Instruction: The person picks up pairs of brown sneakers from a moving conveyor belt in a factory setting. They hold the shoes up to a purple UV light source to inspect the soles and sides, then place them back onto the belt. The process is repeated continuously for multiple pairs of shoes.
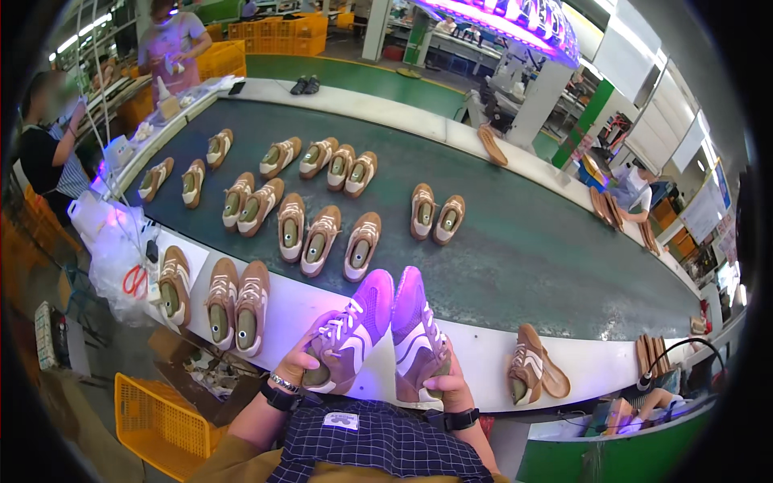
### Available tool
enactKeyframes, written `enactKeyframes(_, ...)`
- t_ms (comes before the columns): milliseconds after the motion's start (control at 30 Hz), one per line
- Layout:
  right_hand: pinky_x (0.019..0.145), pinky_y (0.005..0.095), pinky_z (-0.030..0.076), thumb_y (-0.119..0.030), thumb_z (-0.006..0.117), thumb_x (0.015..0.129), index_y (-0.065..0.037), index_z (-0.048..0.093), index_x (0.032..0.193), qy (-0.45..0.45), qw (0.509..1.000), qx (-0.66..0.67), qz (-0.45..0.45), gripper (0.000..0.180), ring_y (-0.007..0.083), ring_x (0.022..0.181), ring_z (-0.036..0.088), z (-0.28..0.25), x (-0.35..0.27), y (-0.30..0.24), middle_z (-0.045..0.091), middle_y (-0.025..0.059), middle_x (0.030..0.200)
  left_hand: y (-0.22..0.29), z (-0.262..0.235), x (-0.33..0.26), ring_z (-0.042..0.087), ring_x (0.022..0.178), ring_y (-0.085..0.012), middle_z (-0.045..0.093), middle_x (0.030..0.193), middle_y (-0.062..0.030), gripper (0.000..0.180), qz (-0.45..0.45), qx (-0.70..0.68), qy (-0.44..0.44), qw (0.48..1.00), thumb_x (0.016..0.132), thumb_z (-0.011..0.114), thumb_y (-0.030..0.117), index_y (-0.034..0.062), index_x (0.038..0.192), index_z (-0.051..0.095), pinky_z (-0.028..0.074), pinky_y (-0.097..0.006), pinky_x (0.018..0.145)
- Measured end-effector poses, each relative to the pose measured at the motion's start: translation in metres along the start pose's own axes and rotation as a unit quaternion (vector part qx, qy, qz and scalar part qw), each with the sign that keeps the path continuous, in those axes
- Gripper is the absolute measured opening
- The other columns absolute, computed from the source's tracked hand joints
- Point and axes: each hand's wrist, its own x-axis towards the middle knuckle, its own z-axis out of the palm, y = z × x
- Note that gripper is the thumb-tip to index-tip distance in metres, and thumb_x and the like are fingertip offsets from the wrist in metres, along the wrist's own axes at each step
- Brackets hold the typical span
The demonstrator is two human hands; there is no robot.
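My left hand grips a sneaker by its heel, toe pointing away from me. In my right hand is a second sneaker, held the same way beside the first. Their toes nearly meet, and purple light tints both uppers. The pair is over the white ledge. To the left on this ledge stand a brown sneaker and a pair of brown sneakers. To the right, another sneaker leans by a loose tan sole.
Many brown sneakers stand on the dark green belt beyond the ledge. Red scissors lie by a plastic bag at left. A yellow crate sits below. Loose soles rest along the far ledge, where co-workers stand.
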Motion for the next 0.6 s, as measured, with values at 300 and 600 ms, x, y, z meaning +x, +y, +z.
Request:
enactKeyframes(300,0.096,0.0325,0.036,-0.006,0.06,0.041,-0.001,0.033,0.13,0.031,0.999,-0.005,0.021,0.094,0.0253,0.113,0.048,-0.015,-0.009,0.0,0.049,0.011,0.122,-0.004,-0.003,0.011,0.045,0.12,-0.0258,0.043,0.132,-0.0143,0.102,-0.037,-0.021,-0.012,0.999,0.05,0.076,0.025,0.0001,0.137,0.029,0.034,-0.035,0.104)
enactKeyframes(600,0.087,0.0332,0.047,-0.046,0.061,0.08,-0.002,0.046,0.119,0.121,0.98,0.109,-0.111,0.06,0.0218,0.103,0.056,0.01,0.044,0.003,0.056,0.0122,0.11,0.016,0.046,0.064,0.049,0.114,-0.0178,0.049,0.125,-0.0118,0.064,0.021,0.024,0.011,0.999,0.08,0.059,0.008,-0.0007,0.136,0.03,0.039,-0.031,0.098)
